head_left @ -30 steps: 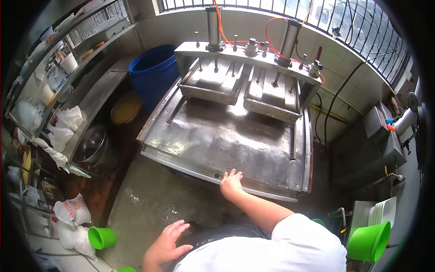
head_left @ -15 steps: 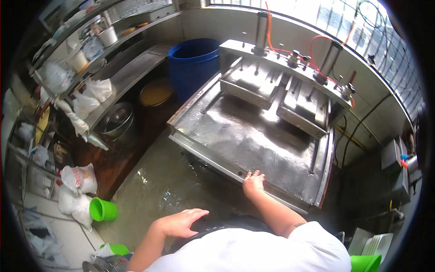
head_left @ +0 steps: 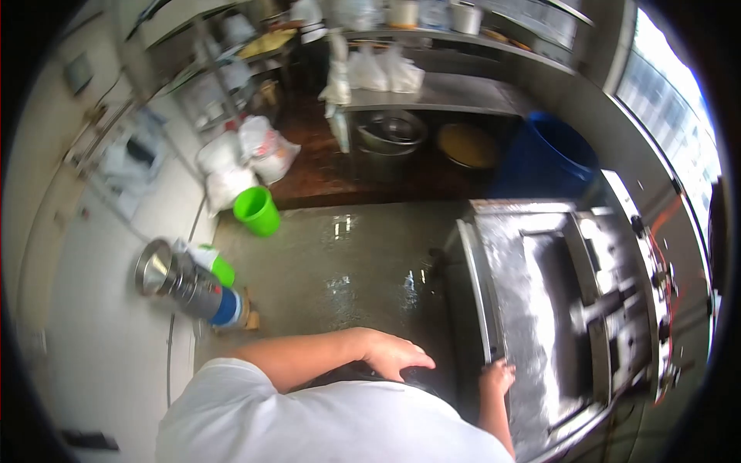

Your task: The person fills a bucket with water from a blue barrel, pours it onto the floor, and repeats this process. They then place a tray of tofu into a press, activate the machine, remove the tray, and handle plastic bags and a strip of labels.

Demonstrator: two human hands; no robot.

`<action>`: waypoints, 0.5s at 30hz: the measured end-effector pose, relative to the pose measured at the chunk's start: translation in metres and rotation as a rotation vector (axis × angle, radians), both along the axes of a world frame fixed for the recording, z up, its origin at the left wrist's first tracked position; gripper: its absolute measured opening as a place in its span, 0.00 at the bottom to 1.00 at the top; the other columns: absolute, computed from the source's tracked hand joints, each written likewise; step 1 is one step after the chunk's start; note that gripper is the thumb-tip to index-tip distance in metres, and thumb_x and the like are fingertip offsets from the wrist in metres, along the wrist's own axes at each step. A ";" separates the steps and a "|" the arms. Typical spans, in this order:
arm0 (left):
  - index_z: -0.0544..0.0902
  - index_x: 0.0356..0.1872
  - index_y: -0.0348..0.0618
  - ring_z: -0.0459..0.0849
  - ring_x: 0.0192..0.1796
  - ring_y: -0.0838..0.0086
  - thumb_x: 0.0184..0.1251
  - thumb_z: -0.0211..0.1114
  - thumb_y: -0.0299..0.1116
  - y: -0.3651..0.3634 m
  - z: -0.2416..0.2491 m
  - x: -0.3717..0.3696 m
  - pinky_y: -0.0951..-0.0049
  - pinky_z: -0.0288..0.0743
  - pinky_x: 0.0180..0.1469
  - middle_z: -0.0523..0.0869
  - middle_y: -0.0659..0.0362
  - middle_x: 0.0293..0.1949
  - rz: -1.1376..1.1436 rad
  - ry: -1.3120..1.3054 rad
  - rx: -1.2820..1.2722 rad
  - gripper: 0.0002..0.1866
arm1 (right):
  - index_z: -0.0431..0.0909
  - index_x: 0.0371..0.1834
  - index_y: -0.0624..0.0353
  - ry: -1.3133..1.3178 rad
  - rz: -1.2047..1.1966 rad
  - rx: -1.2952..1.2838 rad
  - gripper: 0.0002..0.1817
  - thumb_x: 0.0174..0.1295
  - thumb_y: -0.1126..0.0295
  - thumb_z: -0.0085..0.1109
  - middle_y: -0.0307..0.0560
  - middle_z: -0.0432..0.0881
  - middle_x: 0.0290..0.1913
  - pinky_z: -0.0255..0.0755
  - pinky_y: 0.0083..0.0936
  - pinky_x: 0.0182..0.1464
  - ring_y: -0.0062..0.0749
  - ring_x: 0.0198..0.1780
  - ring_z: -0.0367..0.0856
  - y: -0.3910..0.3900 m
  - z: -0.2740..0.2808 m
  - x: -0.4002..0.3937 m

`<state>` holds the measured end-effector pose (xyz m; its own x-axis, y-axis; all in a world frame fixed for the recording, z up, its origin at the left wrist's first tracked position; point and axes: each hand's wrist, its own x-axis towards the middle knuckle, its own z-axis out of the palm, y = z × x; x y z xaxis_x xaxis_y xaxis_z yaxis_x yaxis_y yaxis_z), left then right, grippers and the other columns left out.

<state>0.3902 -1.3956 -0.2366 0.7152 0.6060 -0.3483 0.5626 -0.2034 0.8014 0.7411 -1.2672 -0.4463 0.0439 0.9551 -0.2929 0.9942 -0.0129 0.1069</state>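
My left hand (head_left: 395, 355) is in front of my body at lower centre, its fingers stretched out toward the right and holding nothing. The steel press table (head_left: 529, 309) stands at the right, with a raised rim along its near side. On that rim rests my right hand (head_left: 498, 376), slightly blurred, its fingers apart and a little bent over the metal. No loose object shows in it. The press frame with its cylinders (head_left: 656, 285) is at the table's far right side, smeared by motion.
A blue barrel (head_left: 548, 158) stands behind the table. Along the back are a steel shelf (head_left: 455, 94), metal bowls (head_left: 390, 131) and white sacks (head_left: 266, 150). A green bucket (head_left: 257, 211) and a metal machine (head_left: 185, 282) are at left. The floor (head_left: 347, 255) looks wet. A person (head_left: 310, 23) is partly visible.
The view has turned left, so the table now lies at the right and the machine shows fully at left. My right hand stays on the table rim; my left hand remains free.
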 end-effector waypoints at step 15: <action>0.67 0.84 0.48 0.78 0.76 0.55 0.69 0.75 0.54 -0.024 -0.032 -0.128 0.55 0.72 0.75 0.78 0.48 0.76 0.233 -0.311 -0.135 0.46 | 0.86 0.55 0.63 0.080 0.426 0.216 0.25 0.78 0.50 0.57 0.53 0.92 0.51 0.87 0.43 0.52 0.50 0.52 0.90 -0.015 0.086 -0.057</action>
<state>0.2626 -1.4199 -0.2681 0.6483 0.7275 -0.2247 0.3079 0.0194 0.9512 0.6841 -1.2820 -0.3600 -0.3793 0.9224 -0.0728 0.9207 0.3841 0.0691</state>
